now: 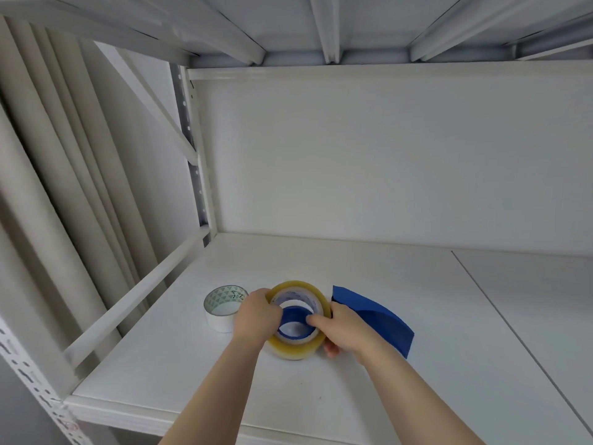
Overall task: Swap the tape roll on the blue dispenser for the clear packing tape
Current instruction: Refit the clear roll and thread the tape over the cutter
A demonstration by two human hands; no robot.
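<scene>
Head view: both hands [256, 316] [343, 329] grip the clear tape roll [295, 350], hiding much of the blue dispenser [375, 316].

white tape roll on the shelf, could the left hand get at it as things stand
Probably yes: the white tape roll sits right beside the left hand with nothing between, but that hand is gripping the clear packing tape and must let go first.

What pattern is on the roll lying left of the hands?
The white roll has small green triangles printed inside its core; the head view, the only one, shows it.

Blue dispenser [375, 319], yellowish clear tape [293, 350], triangle-patterned roll [221, 303].
</scene>
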